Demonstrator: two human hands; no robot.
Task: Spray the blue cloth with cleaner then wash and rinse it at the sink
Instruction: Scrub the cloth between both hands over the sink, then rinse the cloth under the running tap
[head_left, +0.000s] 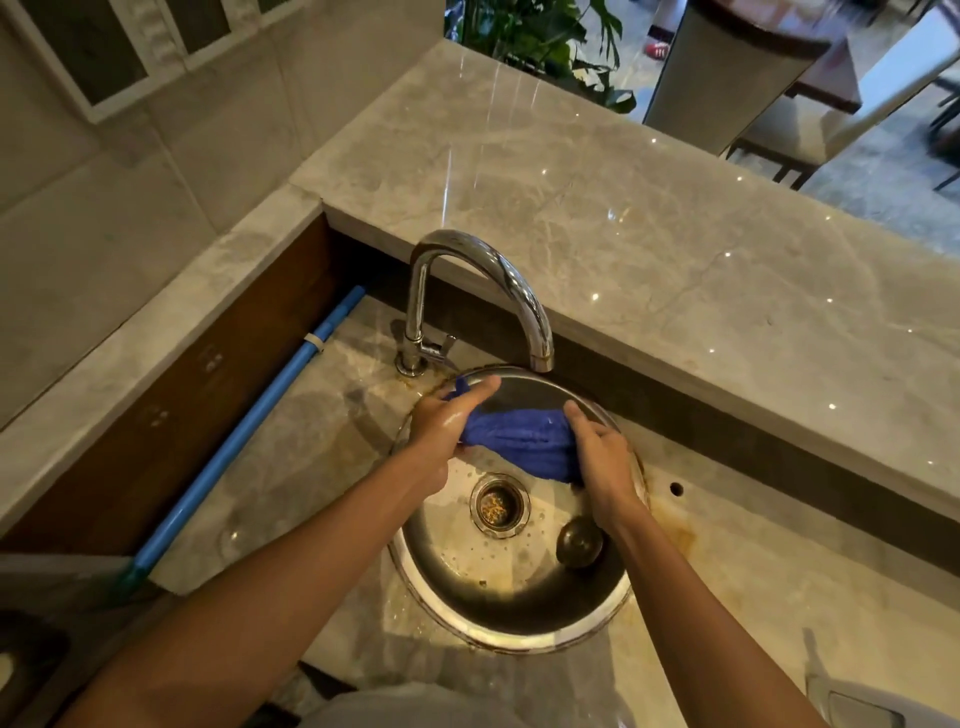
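Round steel sink (519, 618) set in marble worktop (779, 597), chrome tap (483, 291) behind it, blue cloth (519, 436) over the basin between both hands, drain (500, 503) below.

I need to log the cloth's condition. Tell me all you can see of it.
The blue cloth looks like terry fabric, deep blue, bunched into a thick roll. The left hand and right hand grip its two ends, holding it above the round steel sink, just below the faucet spout. No running water shows.

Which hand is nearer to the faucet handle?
Left. The left hand grips the blue cloth just below the faucet handle; the right hand holds the other end, farther right.
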